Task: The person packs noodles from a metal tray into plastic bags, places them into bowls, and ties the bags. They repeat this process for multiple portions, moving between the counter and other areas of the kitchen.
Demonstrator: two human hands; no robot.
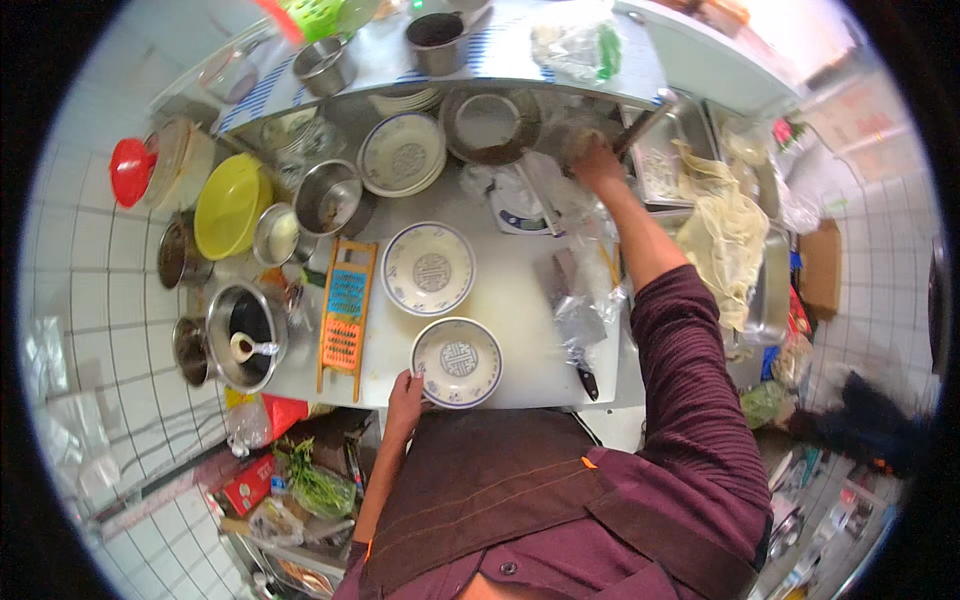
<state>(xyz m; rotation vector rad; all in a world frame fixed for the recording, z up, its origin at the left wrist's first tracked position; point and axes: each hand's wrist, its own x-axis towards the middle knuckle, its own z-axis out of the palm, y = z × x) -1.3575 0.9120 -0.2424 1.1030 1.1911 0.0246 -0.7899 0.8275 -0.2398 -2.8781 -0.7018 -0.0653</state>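
Observation:
My left hand [405, 399] grips the rim of a white bowl with a blue edge [457, 361] at the near edge of a white cutting board [517, 322]. A second bowl of the same pattern [429, 271] sits just beyond it; both are bare inside. Far to the right, my right hand [598, 166] reaches under the shelf among clear plastic bags [581, 199]. Its fingers are blurred, and what they touch cannot be made out. Close to that hand are a digital scale [521, 217], partly covered by plastic, and a metal pan [491, 124].
Left of the bowls lies a wooden-framed grater [346, 319]. A knife [589, 382] rests at the board's right edge, partly under plastic. Stacked bowls [405, 154], a steel pot [330, 199] and a yellow basin [234, 206] stand behind. Cloth [724, 247] drapes steel trays at right.

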